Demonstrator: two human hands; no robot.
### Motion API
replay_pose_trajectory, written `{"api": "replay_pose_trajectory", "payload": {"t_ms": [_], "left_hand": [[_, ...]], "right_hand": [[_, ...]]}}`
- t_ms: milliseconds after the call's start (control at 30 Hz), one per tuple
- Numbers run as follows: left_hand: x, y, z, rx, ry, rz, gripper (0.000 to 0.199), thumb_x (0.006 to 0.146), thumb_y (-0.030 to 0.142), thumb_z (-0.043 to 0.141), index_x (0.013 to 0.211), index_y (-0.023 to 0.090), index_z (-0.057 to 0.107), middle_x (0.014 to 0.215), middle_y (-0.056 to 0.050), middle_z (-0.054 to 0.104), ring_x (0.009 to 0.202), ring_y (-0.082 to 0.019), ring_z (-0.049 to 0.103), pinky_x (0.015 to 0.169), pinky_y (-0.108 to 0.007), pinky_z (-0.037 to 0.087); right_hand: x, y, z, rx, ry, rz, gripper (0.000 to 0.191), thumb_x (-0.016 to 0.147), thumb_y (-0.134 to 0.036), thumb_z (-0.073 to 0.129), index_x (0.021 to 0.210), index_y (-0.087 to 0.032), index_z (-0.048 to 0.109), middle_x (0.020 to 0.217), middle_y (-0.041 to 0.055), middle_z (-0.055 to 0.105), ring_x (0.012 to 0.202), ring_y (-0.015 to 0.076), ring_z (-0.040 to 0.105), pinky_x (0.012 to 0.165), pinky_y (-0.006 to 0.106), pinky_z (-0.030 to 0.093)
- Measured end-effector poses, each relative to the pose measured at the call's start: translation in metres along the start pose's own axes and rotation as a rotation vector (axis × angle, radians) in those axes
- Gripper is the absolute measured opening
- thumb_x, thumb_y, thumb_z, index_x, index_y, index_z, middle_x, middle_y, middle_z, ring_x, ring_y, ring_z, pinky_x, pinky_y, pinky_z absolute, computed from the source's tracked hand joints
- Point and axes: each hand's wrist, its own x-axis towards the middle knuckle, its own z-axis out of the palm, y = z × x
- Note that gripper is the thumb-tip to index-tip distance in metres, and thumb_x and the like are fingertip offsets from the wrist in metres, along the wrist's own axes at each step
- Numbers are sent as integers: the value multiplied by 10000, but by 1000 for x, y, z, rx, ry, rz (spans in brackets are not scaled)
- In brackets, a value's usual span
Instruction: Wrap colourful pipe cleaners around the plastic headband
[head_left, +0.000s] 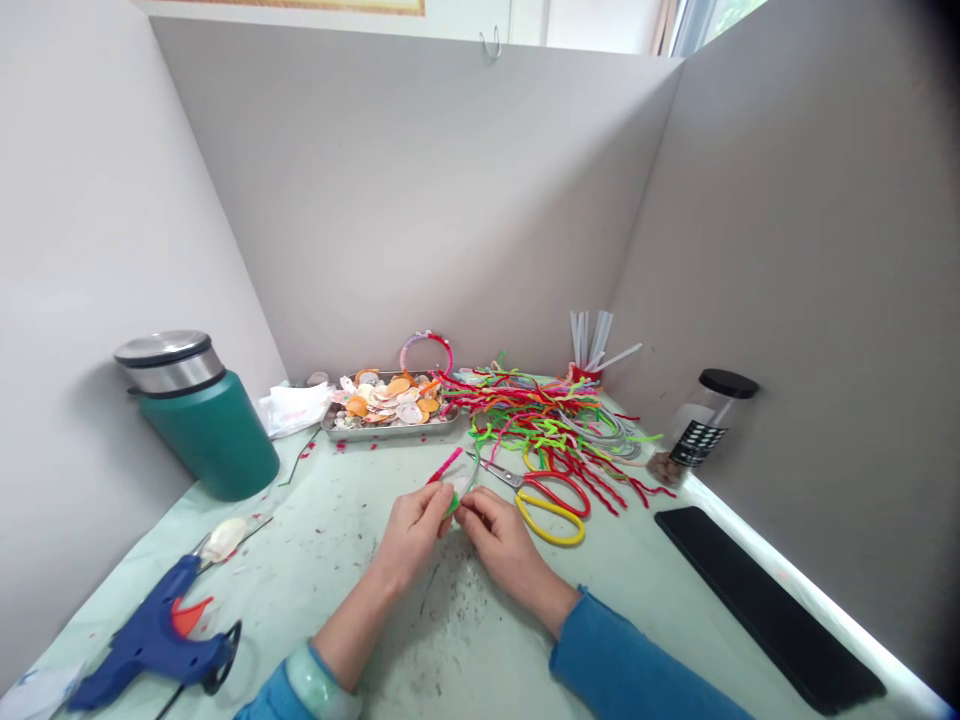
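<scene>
Near the middle of the table my left hand (412, 530) pinches a small green piece (453, 503) between thumb and fingers. Just to its right, my right hand (496, 532) has its fingertips pressed together at the same small work, close to a thin pale green strand (473, 474). What exactly the right fingertips grip is too small to tell. A red-pink fuzzy stick (445, 465) shows just beyond the left fingers. Scissors with red and yellow handles (551, 508) lie right of my hands, their blades pointing toward the strand.
Behind are a metal tray (390, 432) of shells and a pile of coloured pipe cleaners (540, 405). A green flask (206, 430) and blue glue gun (161, 630) are left; a jar (697, 430) and black slab (765, 605) right. Grey panels (420, 200) enclose the table.
</scene>
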Motion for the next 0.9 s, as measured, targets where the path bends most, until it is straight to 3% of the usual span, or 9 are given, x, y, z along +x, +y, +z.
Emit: {"api": "replay_pose_trajectory", "payload": {"t_ms": [200, 400, 600, 800, 900], "left_hand": [[-1, 2, -1, 70, 17, 82, 241, 828, 359, 445, 679, 172, 474, 588, 49, 406, 560, -98, 376, 525, -202, 295], [0, 3, 1, 207, 106, 93, 225, 826, 329, 445, 698, 162, 524, 579, 40, 464, 552, -101, 412, 525, -201, 313], [1, -3, 1, 308, 144, 163, 203, 837, 277, 451, 925, 168, 599, 739, -9, 624, 634, -131, 539, 590, -225, 395], [1, -13, -1, 436, 346, 267, 162, 851, 242, 439, 873, 165, 580, 811, -47, 635, 721, -163, 585, 636, -257, 435], [1, -14, -3, 462, 414, 301, 145, 852, 231, 441, 865, 165, 570, 795, -46, 623, 733, -167, 588, 646, -265, 447]], "right_hand": [[3, -1, -7, -113, 108, -47, 166, 875, -213, 472, 727, -182, 542, 800, 30, 550, 787, 159, 517, 702, 272, 407], [-1, -4, -8, -248, 59, -110, 171, 868, -174, 448, 704, -188, 494, 698, 4, 532, 713, 151, 487, 695, 283, 367], [-2, -6, -7, -336, 34, -213, 198, 880, -175, 422, 690, -186, 476, 643, -8, 505, 640, 136, 449, 782, 320, 350], [-3, -1, -5, -331, -48, -168, 36, 868, -203, 498, 874, -182, 526, 824, 39, 573, 802, 169, 490, 738, 297, 367], [-3, 0, -5, -295, -141, -192, 93, 888, -194, 458, 820, -183, 520, 796, 42, 560, 798, 170, 485, 712, 287, 378]]}}
